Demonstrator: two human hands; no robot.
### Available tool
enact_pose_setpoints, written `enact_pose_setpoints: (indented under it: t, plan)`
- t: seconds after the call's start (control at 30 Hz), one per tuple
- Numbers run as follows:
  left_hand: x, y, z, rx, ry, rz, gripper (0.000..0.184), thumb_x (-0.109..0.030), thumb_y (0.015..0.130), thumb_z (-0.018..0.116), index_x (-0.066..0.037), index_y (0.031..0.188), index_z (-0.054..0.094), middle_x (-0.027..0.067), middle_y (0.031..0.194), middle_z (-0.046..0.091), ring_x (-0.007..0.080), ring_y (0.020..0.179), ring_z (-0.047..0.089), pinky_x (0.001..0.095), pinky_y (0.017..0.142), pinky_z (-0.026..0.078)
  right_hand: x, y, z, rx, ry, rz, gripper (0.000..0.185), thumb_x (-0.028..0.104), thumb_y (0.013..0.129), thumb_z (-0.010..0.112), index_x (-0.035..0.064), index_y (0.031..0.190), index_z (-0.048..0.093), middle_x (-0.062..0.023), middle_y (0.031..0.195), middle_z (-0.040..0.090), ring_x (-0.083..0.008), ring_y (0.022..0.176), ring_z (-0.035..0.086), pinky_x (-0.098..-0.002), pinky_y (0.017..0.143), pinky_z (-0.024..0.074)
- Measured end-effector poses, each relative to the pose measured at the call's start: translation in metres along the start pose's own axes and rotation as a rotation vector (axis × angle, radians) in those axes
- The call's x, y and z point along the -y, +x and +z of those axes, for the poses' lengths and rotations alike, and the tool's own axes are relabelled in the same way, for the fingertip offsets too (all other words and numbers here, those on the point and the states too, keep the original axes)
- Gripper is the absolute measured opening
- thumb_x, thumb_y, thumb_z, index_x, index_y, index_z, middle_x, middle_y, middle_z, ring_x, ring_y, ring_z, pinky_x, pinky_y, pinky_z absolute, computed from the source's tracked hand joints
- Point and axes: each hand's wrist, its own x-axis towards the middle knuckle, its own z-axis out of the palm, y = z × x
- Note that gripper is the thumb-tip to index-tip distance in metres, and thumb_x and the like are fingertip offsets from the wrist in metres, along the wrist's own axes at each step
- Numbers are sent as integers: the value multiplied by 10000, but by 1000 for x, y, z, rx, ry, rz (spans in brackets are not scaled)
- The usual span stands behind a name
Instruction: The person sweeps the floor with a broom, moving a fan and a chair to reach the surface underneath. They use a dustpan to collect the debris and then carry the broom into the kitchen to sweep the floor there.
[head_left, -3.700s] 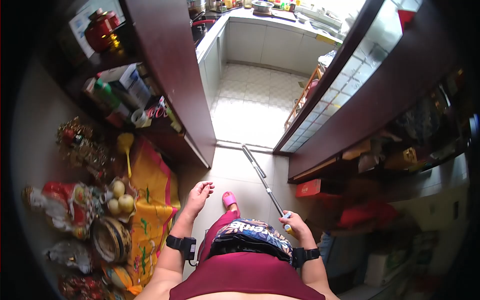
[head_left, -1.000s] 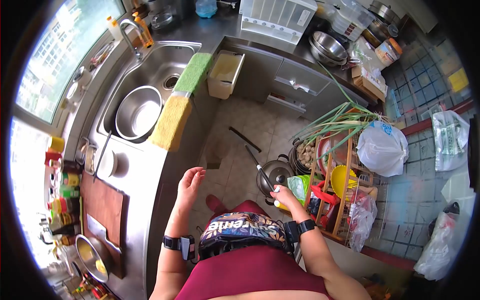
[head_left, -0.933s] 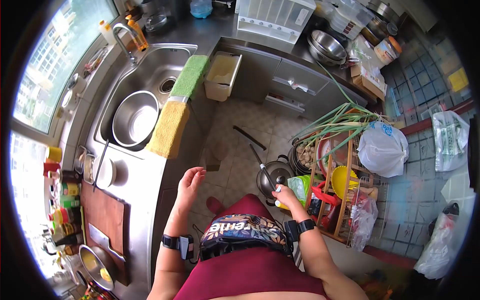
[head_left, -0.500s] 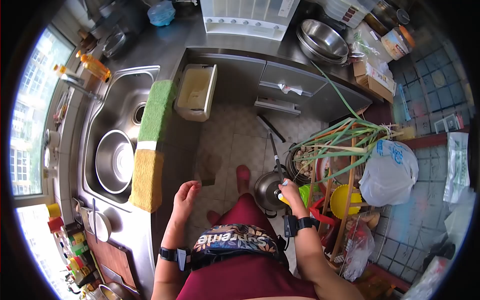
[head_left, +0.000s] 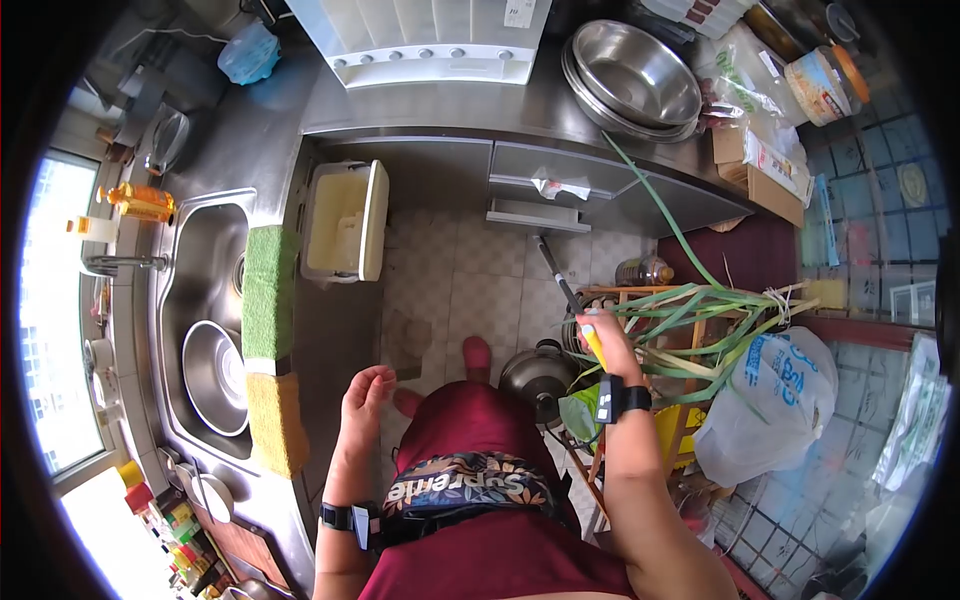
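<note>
My right hand [head_left: 606, 340] is closed around the yellow-ended handle of what looks like a long-handled floor squeegee [head_left: 558, 272], its dark shaft slanting down toward the tiles. Just below that hand, a lidded steel pot [head_left: 538, 375] stands on the floor, with a green leafy vegetable or bag [head_left: 580, 412] beside my wrist. Long green onions [head_left: 690, 310] lie across a wooden rack immediately to the right. My left hand [head_left: 366, 390] hangs over the floor near the counter, fingers loosely bent, with nothing visible in them.
A cream bin [head_left: 340, 225] hangs at the cabinet front. Green and yellow towels [head_left: 271, 300] cover the sink edge, and a steel bowl [head_left: 215, 380] sits in the sink [head_left: 205, 235]. At right are a white plastic bag [head_left: 770, 410] and a bottle [head_left: 643, 271]; stacked steel basins [head_left: 635, 75] stand above.
My right hand has moved forward and to the right with the squeegee, whose crosspiece no longer shows plainly. The camera view has shifted, and a bottle beside the rack now shows.
</note>
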Motion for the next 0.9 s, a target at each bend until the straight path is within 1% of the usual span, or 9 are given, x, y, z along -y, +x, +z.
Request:
enact_pose_setpoints:
  t: [0.03, 0.17, 0.53, 0.6, 0.63, 0.67, 0.73, 0.8, 0.9]
  plan:
    - [-7, 2, 2, -9, 6, -5, 243, -204, 919, 466, -42, 1094, 516, 48, 1004, 593, 108, 890, 558, 241, 784, 433, 19, -13, 12, 7, 27, -84, 155, 137, 752, 619, 56, 739, 488, -52, 584, 525, -145, 493, 527, -253, 443, 391]
    - [-9, 11, 7, -5, -13, -9, 243, -203, 920, 465, -41, 1094, 515, 54, 1005, 592, 111, 894, 561, 234, 773, 436, 46, -2, 15, 69, 25, -114, 196, 210, 771, 603, 54, 703, 506, -37, 602, 528, -137, 500, 501, -247, 489, 386]
    - [-18, 29, 16, 1, -30, -11, 247, -195, 918, 468, -32, 1098, 513, 51, 1001, 596, 108, 872, 563, 230, 757, 428, 91, 8, 16, 13, -43, -116, 175, 201, 790, 542, 30, 759, 552, -45, 623, 535, -134, 542, 529, -244, 529, 427]
    - [-15, 30, 15, -2, -12, -1, 249, -213, 919, 468, -47, 1096, 521, 54, 1005, 597, 121, 890, 576, 239, 756, 444, 65, 9, 12, 91, 1, -282, 189, 220, 789, 553, 35, 751, 554, -60, 638, 548, -144, 546, 535, -245, 523, 429]
    - [-16, 30, 15, -12, -32, -14, 247, -206, 919, 467, -40, 1093, 520, 51, 1002, 596, 115, 882, 570, 236, 758, 437, 68, 8, 19, 69, -191, -138, 224, 247, 788, 570, 25, 756, 558, -71, 646, 549, -140, 571, 538, -244, 527, 434]
    - [-19, 29, 16, -22, -52, -29, 245, -199, 919, 466, -32, 1091, 519, 48, 999, 596, 108, 875, 563, 232, 760, 430, 57, 14, 19, 5, -401, -71, 268, 276, 777, 585, 10, 804, 580, -130, 711, 605, -226, 642, 593, -303, 569, 471]
    - [-22, 28, 16, -32, -74, -44, 244, -193, 919, 466, -26, 1088, 518, 45, 995, 595, 101, 868, 556, 229, 763, 424, 26, 29, 18, -174, -1035, -188, 297, 281, 772, 576, 13, 899, 595, -183, 863, 628, -319, 813, 609, -379, 700, 484]
    - [-20, 28, 12, -34, -74, -47, 245, -196, 919, 468, -26, 1088, 518, 43, 993, 594, 100, 871, 555, 231, 766, 426, 14, 10, 24, -288, -1182, -95, 307, 274, 769, 564, 34, 958, 596, -202, 993, 595, -362, 956, 557, -421, 810, 446]
    - [-9, 30, 3, -38, -65, -45, 244, -198, 919, 469, -28, 1087, 518, 37, 985, 593, 95, 871, 552, 229, 765, 428, -5, 11, 16, -373, -1156, -72, 310, 261, 776, 538, 30, 976, 595, -203, 1003, 594, -355, 972, 552, -426, 825, 436]
